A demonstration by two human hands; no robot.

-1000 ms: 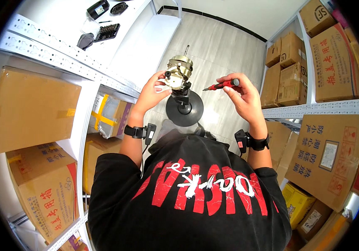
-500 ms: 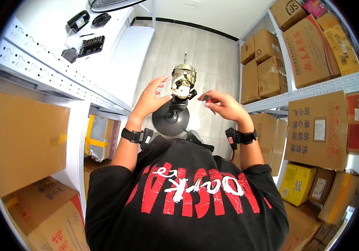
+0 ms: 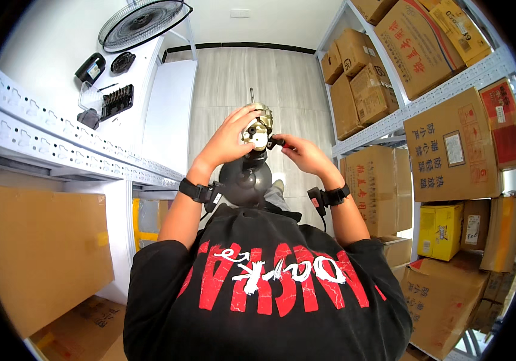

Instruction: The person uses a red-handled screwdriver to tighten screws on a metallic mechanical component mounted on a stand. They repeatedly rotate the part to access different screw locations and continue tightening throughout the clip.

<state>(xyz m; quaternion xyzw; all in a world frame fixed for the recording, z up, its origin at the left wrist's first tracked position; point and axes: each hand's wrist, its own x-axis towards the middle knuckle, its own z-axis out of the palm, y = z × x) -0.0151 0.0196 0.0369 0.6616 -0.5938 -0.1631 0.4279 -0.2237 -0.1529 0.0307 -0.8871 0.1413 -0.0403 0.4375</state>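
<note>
A fan motor (image 3: 260, 141) with exposed gold and cream metal and a thin shaft (image 3: 252, 95) pointing away stands on a stand with a round black base (image 3: 240, 185). My left hand (image 3: 229, 137) is closed around the motor's left side, its fingers over the top. My right hand (image 3: 307, 156) pinches a short black-and-red tool (image 3: 280, 143), which looks like a small screwdriver. The tool's far end meets the motor's lower right side; its tip is hard to make out.
On the white shelf at left lie a fan grille (image 3: 143, 24), a black motor cover (image 3: 91, 68), a round black part (image 3: 123, 62) and a bit set (image 3: 117, 102). Cardboard boxes (image 3: 453, 150) fill the right rack. A large carton (image 3: 41, 253) sits at the lower left.
My left hand has moved in from beside the motor and now grips it. My right hand has brought the black-and-red tool against the motor's right side. The view has shifted.
</note>
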